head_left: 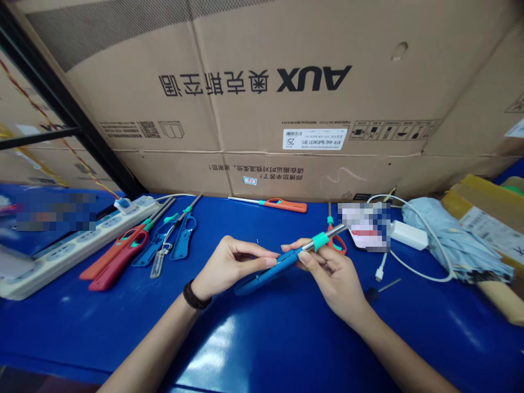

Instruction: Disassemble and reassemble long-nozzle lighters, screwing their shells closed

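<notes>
A blue gas lighter (256, 278) with a metal tube and a green collar is held tilted above the table, its tube pointing to the upper right. My right hand (333, 273) grips it near the collar, thumb and fingers pinched round the front of the handle. With thumb and fingertips, my left hand (229, 267) pinches the middle of the same handle; a dark band circles that wrist. Fingers hide part of the handle. Behind my right hand lies an orange lighter (338, 244), partly covered.
Red lighters (118, 262) and opened blue lighter shells (183, 237) lie left, beside a white power strip (61, 251). Another orange lighter (286, 205) lies by the cardboard box (245, 120). Right are a phone (364, 232), white charger (409, 234), screwdriver (382, 289) and folded light-blue cloth (450, 240).
</notes>
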`<state>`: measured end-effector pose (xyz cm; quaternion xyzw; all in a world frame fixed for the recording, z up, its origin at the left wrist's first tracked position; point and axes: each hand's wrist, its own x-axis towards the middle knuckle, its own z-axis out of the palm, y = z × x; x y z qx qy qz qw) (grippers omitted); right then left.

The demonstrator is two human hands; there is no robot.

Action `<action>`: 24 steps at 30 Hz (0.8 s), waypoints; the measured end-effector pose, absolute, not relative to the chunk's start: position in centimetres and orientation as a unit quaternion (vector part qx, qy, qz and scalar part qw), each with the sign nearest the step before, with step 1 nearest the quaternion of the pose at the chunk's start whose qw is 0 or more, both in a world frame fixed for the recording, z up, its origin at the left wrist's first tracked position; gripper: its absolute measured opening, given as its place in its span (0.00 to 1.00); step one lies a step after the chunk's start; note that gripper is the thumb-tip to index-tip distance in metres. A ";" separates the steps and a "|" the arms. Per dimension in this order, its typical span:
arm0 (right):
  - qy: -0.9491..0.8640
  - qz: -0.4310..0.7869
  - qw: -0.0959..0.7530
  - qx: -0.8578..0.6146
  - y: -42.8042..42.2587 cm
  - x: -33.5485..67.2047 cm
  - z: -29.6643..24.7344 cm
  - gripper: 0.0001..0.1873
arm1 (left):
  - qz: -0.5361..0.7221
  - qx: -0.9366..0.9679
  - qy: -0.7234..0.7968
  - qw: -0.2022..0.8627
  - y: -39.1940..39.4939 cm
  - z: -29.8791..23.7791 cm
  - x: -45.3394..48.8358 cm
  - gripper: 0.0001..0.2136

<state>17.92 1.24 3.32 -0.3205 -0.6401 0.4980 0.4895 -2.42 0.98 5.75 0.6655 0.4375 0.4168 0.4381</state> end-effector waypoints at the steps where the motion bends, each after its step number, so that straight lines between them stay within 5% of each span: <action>1: -0.638 0.500 0.489 -0.321 1.2 17.9 3.3 0.15 | 0.419 0.665 0.434 0.439 1.0 5.7 -2.4 0.07; 24: -0.592 0.563 0.485 -0.312 1.1 17.7 3.4 0.12 | 0.415 0.655 0.430 0.462 0.8 5.4 -2.4 0.07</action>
